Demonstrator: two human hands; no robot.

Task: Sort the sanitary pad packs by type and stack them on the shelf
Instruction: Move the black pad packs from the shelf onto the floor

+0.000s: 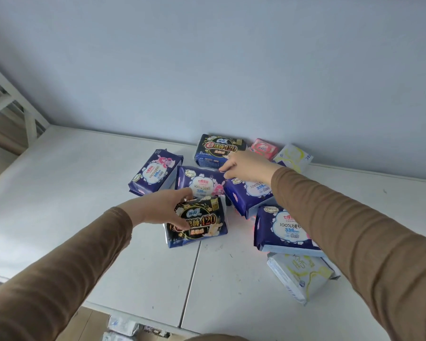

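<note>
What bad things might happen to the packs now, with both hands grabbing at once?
1. The left hand grips the near black 420 pack only by its top edge, so it may slip or twist when lifted.
2. The right hand reaches across the purple packs, and the sleeve could drag them out of place.
3. The white-and-yellow pack sits close to the shelf's front edge and might get knocked off.

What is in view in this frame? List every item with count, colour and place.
black 420 packs: 2, black and gold; one by the wall, one near, under the left hand
purple 338 packs: 4, purple; scattered mid-shelf
pink pack: 1, pink; by the wall
white-yellow packs: 2, pale; one by the wall, one at near right
shelf: 1, white; underneath
left hand: grips the near black pack
right hand: reaches over the middle packs
</note>
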